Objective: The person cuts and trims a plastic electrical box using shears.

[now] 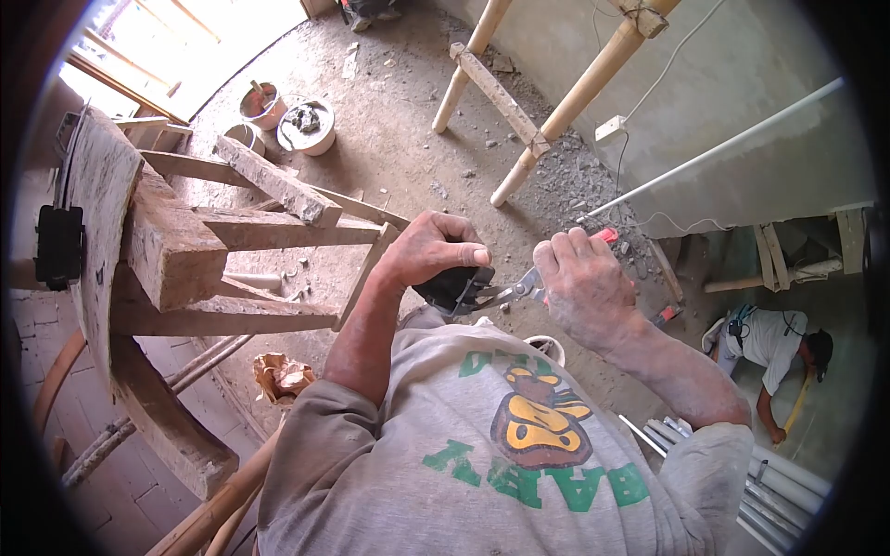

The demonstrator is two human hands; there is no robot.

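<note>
Near the middle of the head view, my left hand point(434, 248) is closed round a small black object point(454, 289), thumb on top. My right hand point(586, 283) grips pliers point(527, 285) with red handles, one handle end showing past the fingers. The metal jaws point left and reach the black object's edge; whether they bite on it cannot be made out. Both hands are held in front of my grey shirt.
A wooden trestle point(176, 241) stands at the left. Buckets point(308, 128) sit on the dusty floor point(389, 102) behind. A bamboo ladder point(556, 116) leans at the upper right. Pipes point(779, 482) lie at the lower right, near another person point(769, 343) bending down.
</note>
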